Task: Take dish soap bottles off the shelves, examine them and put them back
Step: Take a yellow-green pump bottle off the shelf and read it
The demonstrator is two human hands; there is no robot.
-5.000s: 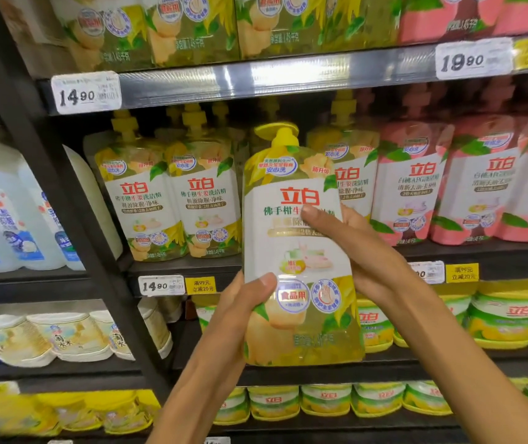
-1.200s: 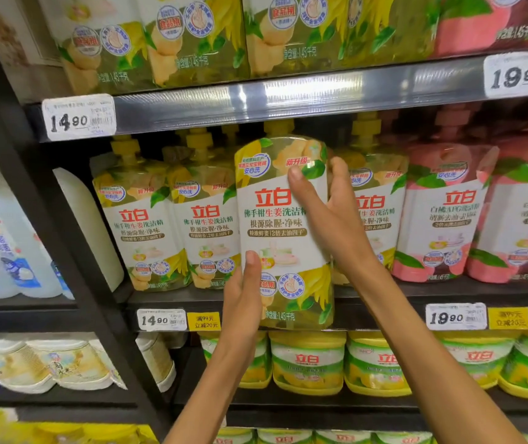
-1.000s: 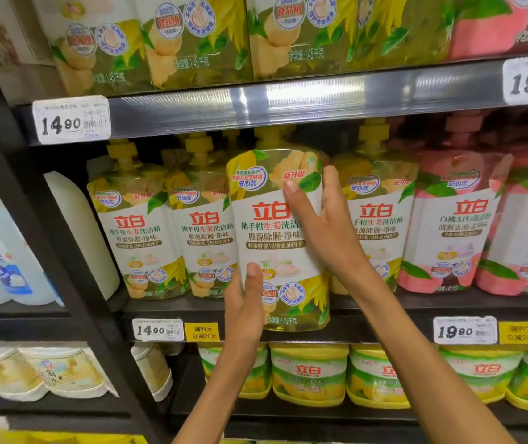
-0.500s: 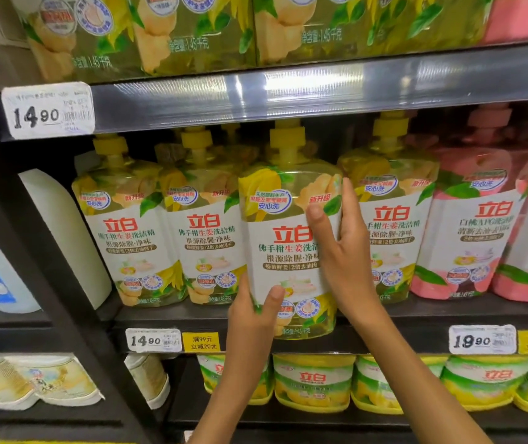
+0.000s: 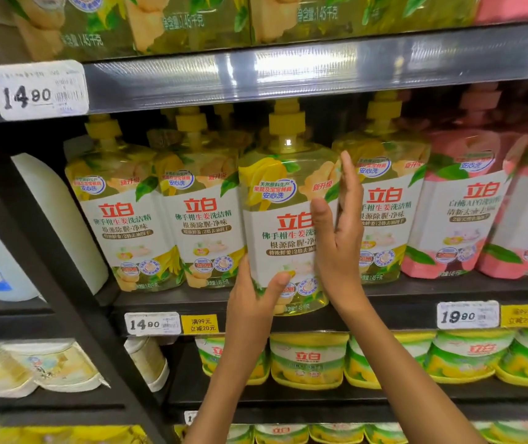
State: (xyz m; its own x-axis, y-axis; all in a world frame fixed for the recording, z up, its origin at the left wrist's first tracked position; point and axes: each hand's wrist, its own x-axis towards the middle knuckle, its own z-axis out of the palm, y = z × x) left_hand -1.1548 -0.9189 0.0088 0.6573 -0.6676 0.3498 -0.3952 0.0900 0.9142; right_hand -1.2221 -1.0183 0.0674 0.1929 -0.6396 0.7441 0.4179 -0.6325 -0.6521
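Since a moment earlier the yellow dish soap bottle (image 5: 283, 225) is set deeper into its shelf (image 5: 400, 294) row, gripped low by the left hand (image 5: 253, 299) and steadied by the flat, open right hand (image 5: 341, 238); it is best pushed back squarely, its base being hidden.

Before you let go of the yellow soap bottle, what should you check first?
1. Yellow dish soap bottle with pump top upright: ok.
2. Its base fully on the black shelf: cannot tell, the bottom hangs at the front edge.
3. Left hand supporting the lower corner: ok.
4. Right hand steadying its side: ok.
5. Label facing out like its yellow neighbours: ok.
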